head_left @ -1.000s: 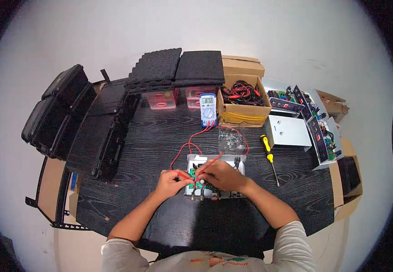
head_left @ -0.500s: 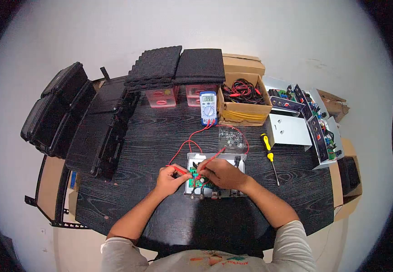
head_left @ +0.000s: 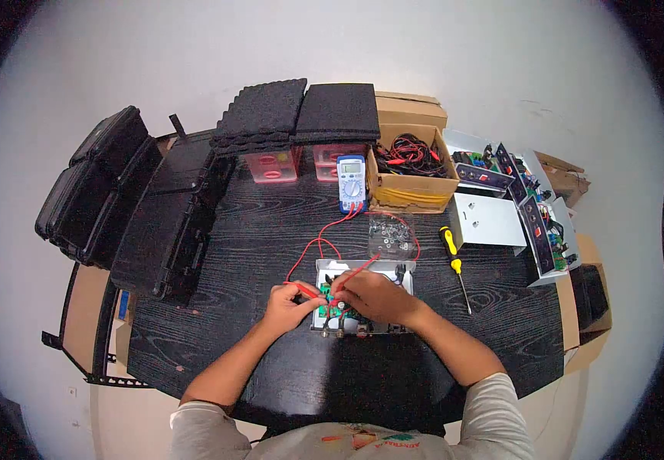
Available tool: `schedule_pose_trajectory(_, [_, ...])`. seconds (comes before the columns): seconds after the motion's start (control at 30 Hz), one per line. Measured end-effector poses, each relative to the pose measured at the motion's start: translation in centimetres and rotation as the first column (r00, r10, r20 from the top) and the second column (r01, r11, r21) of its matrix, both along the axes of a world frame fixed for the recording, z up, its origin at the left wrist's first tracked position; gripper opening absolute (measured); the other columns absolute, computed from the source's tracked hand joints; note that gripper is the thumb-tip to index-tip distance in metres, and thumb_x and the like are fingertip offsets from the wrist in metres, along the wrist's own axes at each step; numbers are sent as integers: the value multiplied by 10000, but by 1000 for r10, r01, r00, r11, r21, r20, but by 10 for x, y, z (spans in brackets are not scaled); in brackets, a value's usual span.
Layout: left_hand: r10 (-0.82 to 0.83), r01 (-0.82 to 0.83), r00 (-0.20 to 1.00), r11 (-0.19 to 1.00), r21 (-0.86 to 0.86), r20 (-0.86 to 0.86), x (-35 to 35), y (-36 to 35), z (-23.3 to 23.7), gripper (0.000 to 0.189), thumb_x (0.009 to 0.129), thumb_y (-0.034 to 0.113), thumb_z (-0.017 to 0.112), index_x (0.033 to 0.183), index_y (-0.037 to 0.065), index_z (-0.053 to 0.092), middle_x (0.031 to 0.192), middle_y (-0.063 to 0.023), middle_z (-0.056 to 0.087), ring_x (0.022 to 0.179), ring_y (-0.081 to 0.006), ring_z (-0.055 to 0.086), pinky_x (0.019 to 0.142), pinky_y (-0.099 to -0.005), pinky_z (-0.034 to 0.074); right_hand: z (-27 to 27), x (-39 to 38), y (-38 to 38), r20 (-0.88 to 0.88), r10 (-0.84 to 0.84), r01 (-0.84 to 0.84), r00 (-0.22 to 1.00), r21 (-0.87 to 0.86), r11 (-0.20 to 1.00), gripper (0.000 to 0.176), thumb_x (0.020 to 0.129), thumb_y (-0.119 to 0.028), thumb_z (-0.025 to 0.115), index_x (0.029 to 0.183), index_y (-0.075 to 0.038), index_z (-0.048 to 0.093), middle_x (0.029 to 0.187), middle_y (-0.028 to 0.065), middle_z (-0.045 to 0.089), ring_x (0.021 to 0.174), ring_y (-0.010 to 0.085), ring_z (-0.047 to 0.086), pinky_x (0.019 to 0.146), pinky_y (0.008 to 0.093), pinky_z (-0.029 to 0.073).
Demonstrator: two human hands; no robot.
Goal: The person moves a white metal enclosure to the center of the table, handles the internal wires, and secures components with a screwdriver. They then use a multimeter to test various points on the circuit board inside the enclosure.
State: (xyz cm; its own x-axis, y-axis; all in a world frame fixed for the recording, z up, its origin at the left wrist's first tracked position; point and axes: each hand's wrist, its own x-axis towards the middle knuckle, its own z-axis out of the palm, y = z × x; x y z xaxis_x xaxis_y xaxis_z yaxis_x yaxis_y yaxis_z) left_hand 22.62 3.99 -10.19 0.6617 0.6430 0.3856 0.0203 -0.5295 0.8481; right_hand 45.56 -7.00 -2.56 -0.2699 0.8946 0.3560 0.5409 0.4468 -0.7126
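My left hand (head_left: 286, 307) is closed on a red test probe (head_left: 301, 287), its tip pointing at a green circuit board (head_left: 324, 310). Over the same board, my right hand (head_left: 375, 297) pinches a second red probe (head_left: 359, 268). The exact contact points are too small to make out. The board sits in an open white metal case (head_left: 332, 266). Red leads run from both probes to a blue and white multimeter (head_left: 352, 186), which stands behind the case. A clear bag of small hardware (head_left: 391, 235) lies just behind the case.
A yellow screwdriver (head_left: 452, 249) lies to the right. Behind it are a white metal cover (head_left: 490, 221) and opened units with boards (head_left: 544, 238). A cardboard box of cables (head_left: 412, 189) stands at the back, beside black foam sheets (head_left: 337, 113). Black hard cases (head_left: 159, 230) stand on the left.
The multimeter's display, which showed digits before, now looks faint. My hands and the probes have barely moved.
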Motion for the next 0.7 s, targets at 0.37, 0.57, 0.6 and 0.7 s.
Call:
schedule_pose_trajectory(0.37, [-69,66,996,997,50,63,0,2,-2,157,863,114,868,904,20,749,855,-86,792,742,-129,739,670,-292,559,-15,-1,2,33,-9,7,999,55,998,136,1012,-146,660,1053,-19,689,1053,132,725,990,347,713,884,439,561])
schedule_pose_trajectory(0.57, [-70,69,997,996,51,19,-2,4,-4,146,856,112,869,916,24,769,881,-86,797,764,-141,750,694,-301,565,-7,-1,2,39,15,-16,999,9,1000,134,1011,-149,662,1025,-27,715,1063,127,734,1003,330,715,906,426,557])
schedule_pose_trajectory(0.6, [-65,65,998,997,36,2,-2,4,-5,145,855,111,869,916,24,771,885,-89,799,772,-145,754,700,-302,566,-1,-1,1,32,21,-21,999,-3,1000,141,1012,-154,662,1028,-27,719,1064,126,735,1005,326,716,909,424,556])
schedule_pose_trajectory(0.7, [-60,61,998,998,30,-15,-3,4,-6,143,852,109,869,916,24,774,895,-94,802,792,-159,764,716,-307,571,-1,0,0,28,19,-18,999,-20,1000,158,1014,-167,660,1051,-29,728,1066,126,740,1011,319,717,920,422,554])
